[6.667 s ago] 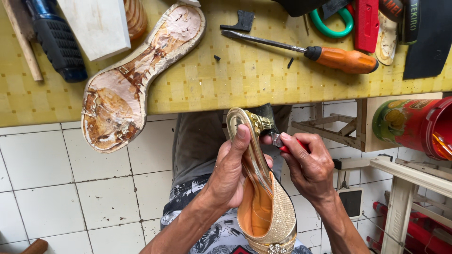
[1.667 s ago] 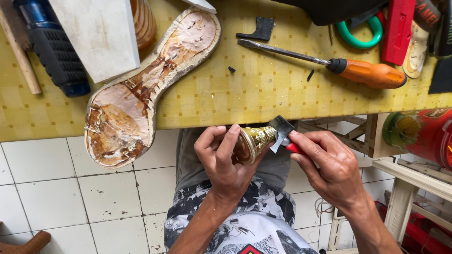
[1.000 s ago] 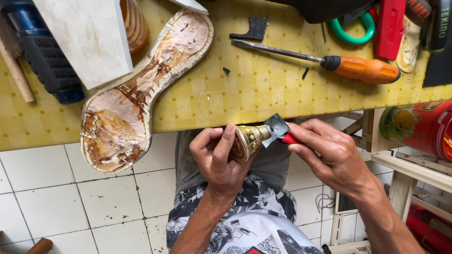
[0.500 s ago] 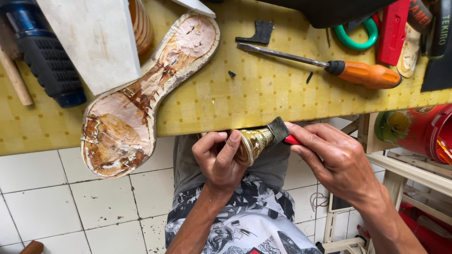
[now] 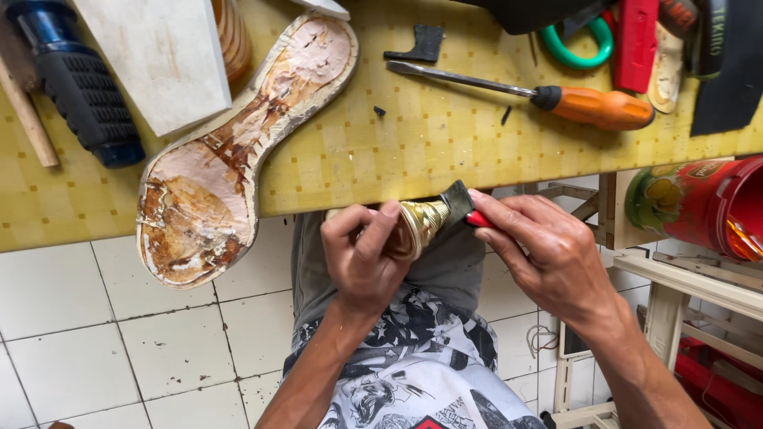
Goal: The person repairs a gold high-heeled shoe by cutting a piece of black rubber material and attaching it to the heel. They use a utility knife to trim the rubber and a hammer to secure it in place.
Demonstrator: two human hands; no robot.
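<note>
Left hand (image 5: 362, 258) fingers gripped gold shoe (image 5: 413, 230) below counter (image 5: 397, 151) front edge; right hand (image 5: 548, 258) fingers clamped red-handled scraper (image 5: 465, 208) against it.

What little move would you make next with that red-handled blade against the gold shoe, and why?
Probably a short scraping stroke along the gold shoe. The left hand has a firm grip on it just below the yellow bench, and the right hand already presses the red-handled blade against its edge, so the tool seems set to cut.
</note>
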